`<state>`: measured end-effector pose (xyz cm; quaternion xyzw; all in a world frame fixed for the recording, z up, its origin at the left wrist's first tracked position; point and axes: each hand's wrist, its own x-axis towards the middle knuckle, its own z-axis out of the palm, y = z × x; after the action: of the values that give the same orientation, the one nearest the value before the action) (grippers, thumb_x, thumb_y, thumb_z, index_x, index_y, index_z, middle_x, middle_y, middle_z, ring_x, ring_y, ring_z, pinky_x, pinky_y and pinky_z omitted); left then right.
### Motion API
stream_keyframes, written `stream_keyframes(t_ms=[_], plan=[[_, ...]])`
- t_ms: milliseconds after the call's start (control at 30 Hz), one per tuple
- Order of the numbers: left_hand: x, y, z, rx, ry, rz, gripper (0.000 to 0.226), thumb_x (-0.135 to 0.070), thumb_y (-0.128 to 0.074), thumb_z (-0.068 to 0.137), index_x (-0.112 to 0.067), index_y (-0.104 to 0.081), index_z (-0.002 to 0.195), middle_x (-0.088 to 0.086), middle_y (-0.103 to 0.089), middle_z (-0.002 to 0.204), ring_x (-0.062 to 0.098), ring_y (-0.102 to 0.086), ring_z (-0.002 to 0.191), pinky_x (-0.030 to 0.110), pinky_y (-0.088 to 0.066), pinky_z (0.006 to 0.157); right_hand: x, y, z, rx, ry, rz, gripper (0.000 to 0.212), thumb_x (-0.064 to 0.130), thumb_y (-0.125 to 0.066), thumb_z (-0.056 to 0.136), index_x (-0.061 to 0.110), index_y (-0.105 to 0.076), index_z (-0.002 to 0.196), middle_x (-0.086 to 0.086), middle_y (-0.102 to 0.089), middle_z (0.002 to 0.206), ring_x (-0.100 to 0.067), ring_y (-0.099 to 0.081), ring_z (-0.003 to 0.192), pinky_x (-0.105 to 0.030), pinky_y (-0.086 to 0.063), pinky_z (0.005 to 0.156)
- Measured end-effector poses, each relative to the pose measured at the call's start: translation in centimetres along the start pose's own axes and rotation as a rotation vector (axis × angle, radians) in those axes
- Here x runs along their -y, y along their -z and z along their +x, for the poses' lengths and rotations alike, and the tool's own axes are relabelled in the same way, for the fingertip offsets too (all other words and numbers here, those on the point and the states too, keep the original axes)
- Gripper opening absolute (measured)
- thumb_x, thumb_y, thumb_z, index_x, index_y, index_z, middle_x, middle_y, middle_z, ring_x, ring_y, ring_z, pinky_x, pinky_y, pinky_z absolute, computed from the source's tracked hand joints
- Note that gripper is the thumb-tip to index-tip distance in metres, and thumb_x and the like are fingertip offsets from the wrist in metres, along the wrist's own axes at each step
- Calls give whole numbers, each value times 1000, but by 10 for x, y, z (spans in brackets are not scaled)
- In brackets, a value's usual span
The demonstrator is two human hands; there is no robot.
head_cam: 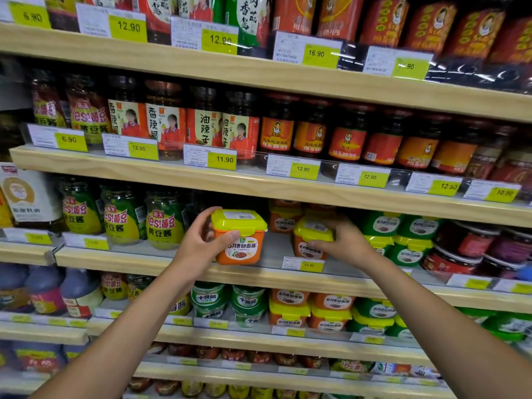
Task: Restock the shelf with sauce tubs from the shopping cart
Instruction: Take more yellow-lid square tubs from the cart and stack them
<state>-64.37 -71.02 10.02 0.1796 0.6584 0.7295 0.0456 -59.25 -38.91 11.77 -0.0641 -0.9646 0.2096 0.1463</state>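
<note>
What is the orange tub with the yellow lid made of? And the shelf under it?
The orange tub looks plastic: smooth, slightly glossy, with a moulded yellow lid. The shelf edge looks like pale wood or wood-print laminate; grain lines show.
</note>
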Motion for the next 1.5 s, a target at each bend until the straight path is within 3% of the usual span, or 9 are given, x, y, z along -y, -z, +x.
stream_keyframes(t_ms=[200,300,533,633,767,967,1100,1300,1500], plan=[[3,-13,17,32,-8,23,79,-25,-84,70,-28,-49,141,-1,-71,118,12,-73,101,27,-61,79,-5,3,-9,-21,209,-271,56,29,-74,90,25,-56,143,-4,-57,144,-27,-50,133,-39,-39,112],[4,-20,26,53,-10,46,85,-26,-88,65,-28,-49,140,1,-70,118,15,-72,103,27,-61,79,-10,1,-11,-8,277,-352,58,22,-71,91,33,-53,144,0,-57,144,-27,-53,131,-48,-43,108],[6,-33,46,68,-46,215,97,-49,-93,51,-34,-53,138,-5,-69,123,12,-69,108,35,-58,92,-14,7,-16,-66,255,-376,53,19,-67,92,32,-55,142,3,-56,144,-26,-54,128,-40,-49,101],[6,-44,56,75,-80,308,80,-32,-94,68,-34,-53,137,-8,-66,124,-2,-62,104,19,-52,86,-19,2,-17,-84,269,-368,52,18,-67,91,31,-57,140,1,-59,140,-26,-55,127,-42,-47,104],[8,-58,69,108,-80,388,75,-29,-91,72,-28,-53,137,-12,-61,120,-5,-57,99,18,-48,88,-23,-3,-17,-132,299,-366,50,17,-67,91,28,-59,139,0,-60,139,-26,-57,125,-41,-47,104],[26,-65,84,228,-47,511,88,-22,-93,71,-19,-47,146,-3,-60,131,13,-59,118,32,-49,104,-25,-6,-18,-149,287,-352,50,16,-64,92,28,-57,140,2,-60,140,-24,-56,126,-40,-50,100],[28,-65,89,280,-8,587,93,-18,-91,73,-16,-40,151,-1,-56,131,15,-54,120,23,-41,98,-30,-12,-19,-174,238,-296,51,19,-65,94,25,-51,143,2,-58,141,-21,-53,129,-38,-47,105],[26,-58,90,291,-49,645,86,-15,-88,78,-17,-42,151,-4,-56,132,13,-54,120,22,-43,98,-36,-14,-21,-222,206,-280,46,16,-71,90,12,-60,134,-9,-63,133,-31,-56,124,-42,-45,108],[27,-58,88,333,-132,754,57,-20,-81,86,-26,-58,138,-4,-63,127,14,-61,113,24,-49,92,-39,-14,-24,-252,237,-308,46,8,-74,85,16,-63,129,-4,-66,127,-27,-58,118,-41,-47,106]])
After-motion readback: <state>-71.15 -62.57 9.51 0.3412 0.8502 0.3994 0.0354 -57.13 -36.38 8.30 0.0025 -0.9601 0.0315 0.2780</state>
